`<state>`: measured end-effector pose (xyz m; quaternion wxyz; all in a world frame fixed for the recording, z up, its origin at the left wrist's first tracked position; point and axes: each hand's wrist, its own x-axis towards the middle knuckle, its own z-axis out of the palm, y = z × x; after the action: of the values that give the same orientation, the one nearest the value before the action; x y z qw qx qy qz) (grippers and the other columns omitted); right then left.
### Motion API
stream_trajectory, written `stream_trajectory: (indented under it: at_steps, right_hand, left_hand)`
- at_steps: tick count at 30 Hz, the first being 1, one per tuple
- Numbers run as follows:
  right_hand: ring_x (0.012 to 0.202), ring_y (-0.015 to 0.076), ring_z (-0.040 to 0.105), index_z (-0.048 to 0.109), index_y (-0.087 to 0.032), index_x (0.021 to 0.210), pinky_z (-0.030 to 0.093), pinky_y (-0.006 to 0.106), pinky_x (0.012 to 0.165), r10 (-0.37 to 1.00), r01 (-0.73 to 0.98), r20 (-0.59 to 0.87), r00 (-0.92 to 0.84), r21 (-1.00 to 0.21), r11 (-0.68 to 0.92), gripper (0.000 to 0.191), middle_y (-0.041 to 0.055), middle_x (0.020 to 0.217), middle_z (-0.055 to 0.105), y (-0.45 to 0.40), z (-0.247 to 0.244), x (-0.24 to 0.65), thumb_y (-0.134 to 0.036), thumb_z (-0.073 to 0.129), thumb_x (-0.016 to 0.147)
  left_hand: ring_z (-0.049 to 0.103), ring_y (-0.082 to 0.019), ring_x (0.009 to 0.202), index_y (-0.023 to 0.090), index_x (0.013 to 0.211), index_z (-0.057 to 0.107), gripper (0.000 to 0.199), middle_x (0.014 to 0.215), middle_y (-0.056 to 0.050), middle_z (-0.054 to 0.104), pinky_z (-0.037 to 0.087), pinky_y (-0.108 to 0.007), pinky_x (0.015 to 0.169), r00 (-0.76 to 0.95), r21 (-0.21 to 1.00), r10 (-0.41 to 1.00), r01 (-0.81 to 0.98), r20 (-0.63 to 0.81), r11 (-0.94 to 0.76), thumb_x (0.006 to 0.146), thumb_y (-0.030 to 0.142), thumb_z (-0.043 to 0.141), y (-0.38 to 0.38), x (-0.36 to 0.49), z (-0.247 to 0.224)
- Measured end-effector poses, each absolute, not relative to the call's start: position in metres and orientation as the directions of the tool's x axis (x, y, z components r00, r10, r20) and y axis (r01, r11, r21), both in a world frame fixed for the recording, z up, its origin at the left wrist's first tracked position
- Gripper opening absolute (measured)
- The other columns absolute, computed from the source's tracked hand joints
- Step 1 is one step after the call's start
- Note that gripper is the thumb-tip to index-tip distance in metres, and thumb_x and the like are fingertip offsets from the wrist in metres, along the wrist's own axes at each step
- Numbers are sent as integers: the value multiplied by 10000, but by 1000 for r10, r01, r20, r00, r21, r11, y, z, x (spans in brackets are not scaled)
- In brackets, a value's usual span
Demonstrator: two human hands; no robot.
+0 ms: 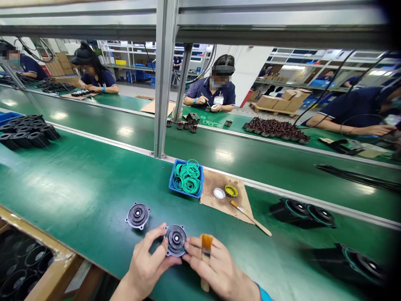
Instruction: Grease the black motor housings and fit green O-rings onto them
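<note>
My left hand [147, 255] grips the left side of a round dark cap [176, 240] with small corner lugs, and part of a green ring shows along its lower edge. At the cap's right side are the fingertips of my right hand [216, 259], which also holds a brush [206, 246] with its orange bristles pointing up. A similar cap [138, 215] lies on the green table to the upper left of my hands. Beyond my hands stands a blue bin [171, 187] of green rings [191, 184].
Cardboard [213, 177] at the back carries a white lid, a yellow lid and a second brush [250, 217]. Black housings [354, 263] with green rings stand at right, more [28, 131] at far left. A box [59, 267] of black parts is at lower left. Several people work opposite.
</note>
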<state>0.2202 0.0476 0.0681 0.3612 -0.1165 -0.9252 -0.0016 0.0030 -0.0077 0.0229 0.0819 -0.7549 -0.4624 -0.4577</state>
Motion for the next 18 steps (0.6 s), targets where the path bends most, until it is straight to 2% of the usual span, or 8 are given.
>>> stream_trajectory:
  at_steps: [5,8,11,14,16,18]
  right_hand:
    - [757,208,745,665,-162,888,585,356,695,189,191,642,-743,-67,979,326,117,877,793,43,67,219,-55,374,990]
    - [828,233,749,647,-170,843,567,356,681,162,169,633,-757,-50,984,286,104,766,772,43,65,218,-31,423,953]
    - [856,246,746,641,-184,839,555,353,676,133,154,630,-765,-20,988,273,76,650,731,44,64,216,-35,438,944]
    - [811,231,742,627,-189,864,547,347,660,119,130,632,-766,-28,991,298,77,700,745,47,67,214,-38,391,968]
    - [800,212,738,608,-191,918,548,351,698,175,122,651,-739,-126,984,291,74,774,760,48,71,214,-62,362,1003]
    - [826,189,731,591,-210,986,550,344,761,337,109,652,-679,-365,925,225,65,865,765,48,75,216,-147,383,1041]
  left_hand:
    - [739,-263,1050,158,884,640,70,970,-69,608,649,-267,809,85,359,617,747,782,-559,945,183,614,-11,11,23]
    - [754,-243,1016,177,794,636,176,932,-38,618,655,-236,772,69,371,610,738,789,-563,934,86,582,-11,14,29]
    - [765,-233,984,198,798,647,220,887,-30,654,669,-243,732,19,425,635,727,773,-539,938,76,529,-12,18,32]
    - [760,-239,998,211,792,658,217,910,-39,673,674,-262,728,-14,467,654,712,756,-524,926,89,536,-15,22,30]
    - [742,-243,1042,216,771,663,221,998,-51,657,667,-276,762,-33,483,647,694,762,-533,908,75,563,-16,24,29]
    - [729,-249,1064,220,809,670,148,1091,-70,629,654,-319,822,-79,530,660,671,747,-519,892,109,619,-17,25,28]
